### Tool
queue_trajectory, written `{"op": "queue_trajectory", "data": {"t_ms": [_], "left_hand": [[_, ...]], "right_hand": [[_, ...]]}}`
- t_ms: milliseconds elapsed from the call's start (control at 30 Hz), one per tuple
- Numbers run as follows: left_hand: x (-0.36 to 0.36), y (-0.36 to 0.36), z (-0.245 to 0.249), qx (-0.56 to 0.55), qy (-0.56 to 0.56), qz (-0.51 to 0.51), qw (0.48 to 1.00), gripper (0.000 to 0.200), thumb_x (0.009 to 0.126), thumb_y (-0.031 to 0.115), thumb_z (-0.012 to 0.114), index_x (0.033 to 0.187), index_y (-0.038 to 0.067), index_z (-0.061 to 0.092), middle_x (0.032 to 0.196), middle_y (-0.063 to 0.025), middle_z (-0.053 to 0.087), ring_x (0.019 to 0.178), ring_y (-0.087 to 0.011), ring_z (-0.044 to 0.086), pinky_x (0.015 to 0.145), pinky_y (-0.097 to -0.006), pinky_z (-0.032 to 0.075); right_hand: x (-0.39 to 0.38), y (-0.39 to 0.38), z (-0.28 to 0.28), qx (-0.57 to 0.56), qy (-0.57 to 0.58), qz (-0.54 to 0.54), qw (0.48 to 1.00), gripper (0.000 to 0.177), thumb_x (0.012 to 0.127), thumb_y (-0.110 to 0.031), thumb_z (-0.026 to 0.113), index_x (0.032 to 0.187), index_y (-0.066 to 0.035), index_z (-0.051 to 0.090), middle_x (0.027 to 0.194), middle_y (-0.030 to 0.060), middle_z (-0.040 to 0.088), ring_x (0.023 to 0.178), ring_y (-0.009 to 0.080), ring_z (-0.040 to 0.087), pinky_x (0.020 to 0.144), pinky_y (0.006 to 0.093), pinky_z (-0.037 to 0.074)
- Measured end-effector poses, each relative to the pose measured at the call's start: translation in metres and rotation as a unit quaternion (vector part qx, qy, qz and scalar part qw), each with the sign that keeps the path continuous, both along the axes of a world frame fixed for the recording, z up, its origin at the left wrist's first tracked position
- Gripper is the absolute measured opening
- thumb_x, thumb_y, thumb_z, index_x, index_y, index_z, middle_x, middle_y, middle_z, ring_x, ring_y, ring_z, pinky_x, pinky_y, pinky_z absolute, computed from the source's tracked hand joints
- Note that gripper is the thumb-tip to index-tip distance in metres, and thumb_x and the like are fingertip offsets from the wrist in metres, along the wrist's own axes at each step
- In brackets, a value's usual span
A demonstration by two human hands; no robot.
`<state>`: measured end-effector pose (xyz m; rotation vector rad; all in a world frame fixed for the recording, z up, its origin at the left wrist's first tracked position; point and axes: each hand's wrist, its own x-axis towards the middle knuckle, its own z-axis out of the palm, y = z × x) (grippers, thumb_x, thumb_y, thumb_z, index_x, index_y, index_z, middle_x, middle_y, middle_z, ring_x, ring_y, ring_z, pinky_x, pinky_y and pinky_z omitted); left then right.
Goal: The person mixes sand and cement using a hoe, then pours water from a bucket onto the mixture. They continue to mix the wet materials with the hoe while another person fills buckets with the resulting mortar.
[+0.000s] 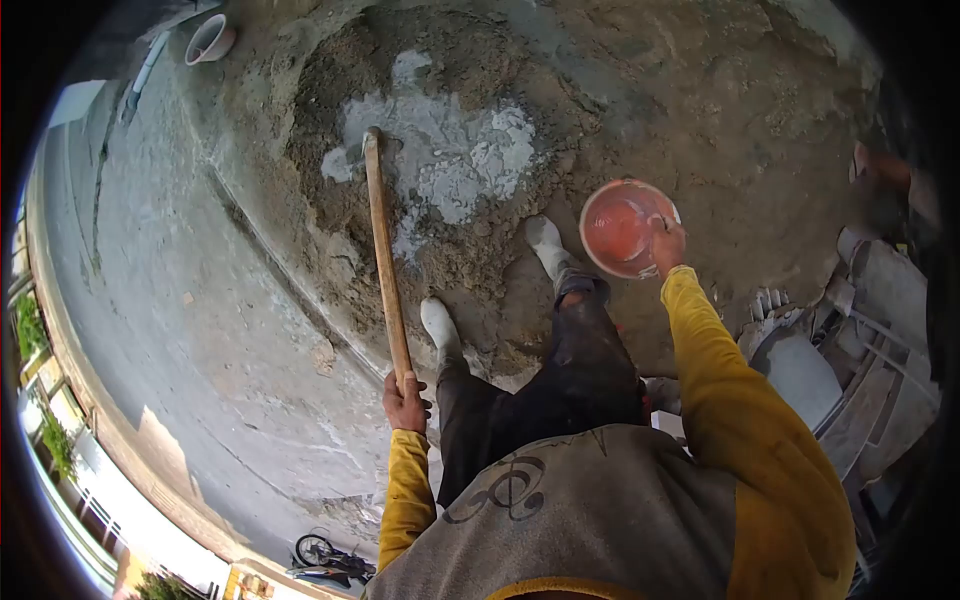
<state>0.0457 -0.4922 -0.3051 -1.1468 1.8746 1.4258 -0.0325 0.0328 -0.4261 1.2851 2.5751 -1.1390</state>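
My left hand [406,402] is closed around the lower end of a hoe's long wooden handle [383,250]. The hoe's far end rests at the edge of a wet grey cement patch [470,165], where its blade is mostly hidden. That patch lies within a ring of brown sand mix [320,110]. Out to the right, my right hand [668,246] grips the near rim side of a reddish bucket [612,215], whose inside faces me. The bucket is beside my right boot [546,245], close over the ground.
Another bucket [212,40] lies tilted at the upper left near a pipe [150,65]. Boards and scrap [850,390] are piled on the right. A person's foot [862,160] shows at the right edge. A motorcycle [330,560] stands at the bottom left.
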Motion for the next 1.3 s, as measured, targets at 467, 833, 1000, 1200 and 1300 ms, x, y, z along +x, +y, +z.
{"op": "queue_trajectory", "data": {"t_ms": [467,833,1000,1200,1300], "left_hand": [[-0.031,-0.025,-0.008,0.13,-0.084,-0.144,0.977,0.024,0.089,0.009,0.057,0.105,0.007,0.04,0.066,-0.0056,0.048,0.038,-0.0154,0.05,0.03,-0.0295,0.043],[-0.036,-0.019,-0.003,0.103,-0.145,-0.145,0.973,0.034,0.083,0.005,0.055,0.114,0.01,0.04,0.069,-0.0069,0.049,0.042,-0.0209,0.052,0.034,-0.034,0.046],[-0.043,-0.018,0.008,0.085,-0.182,-0.128,0.971,0.042,0.083,0.005,0.056,0.121,0.011,0.04,0.069,-0.0073,0.052,0.045,-0.0213,0.054,0.035,-0.035,0.048],[-0.049,-0.023,0.009,0.051,-0.203,-0.139,0.968,0.041,0.082,0.006,0.058,0.12,0.011,0.045,0.07,-0.0072,0.054,0.046,-0.0211,0.056,0.036,-0.0361,0.05],[-0.049,-0.024,0.014,0.033,-0.204,-0.145,0.968,0.042,0.082,0.008,0.061,0.121,0.011,0.045,0.069,-0.0069,0.054,0.047,-0.0211,0.056,0.036,-0.0361,0.05]], "right_hand": [[0.205,-0.087,0.094,-0.189,0.077,-0.442,0.873,0.026,0.093,-0.023,0.056,0.071,-0.009,0.054,0.055,-0.0005,0.048,0.042,0.012,0.044,0.04,0.0279,0.037],[0.27,-0.111,-0.03,-0.206,0.025,-0.328,0.921,0.019,0.093,-0.02,0.057,0.085,-0.003,0.062,0.068,-0.0002,0.055,0.054,0.0097,0.05,0.054,0.0262,0.045],[0.28,-0.117,-0.072,-0.226,0.049,-0.35,0.908,0.026,0.091,-0.023,0.057,0.08,0.0,0.063,0.069,0.0029,0.058,0.058,0.0116,0.052,0.057,0.0273,0.044],[0.279,-0.096,-0.131,-0.146,0.0,-0.267,0.953,0.025,0.09,-0.023,0.058,0.087,0.001,0.064,0.074,0.0051,0.06,0.062,0.0119,0.054,0.061,0.0279,0.045],[0.268,-0.099,-0.142,-0.123,-0.022,-0.23,0.965,0.025,0.089,-0.024,0.057,0.088,0.0,0.065,0.071,0.0111,0.06,0.062,0.0168,0.056,0.062,0.0324,0.045]]}}
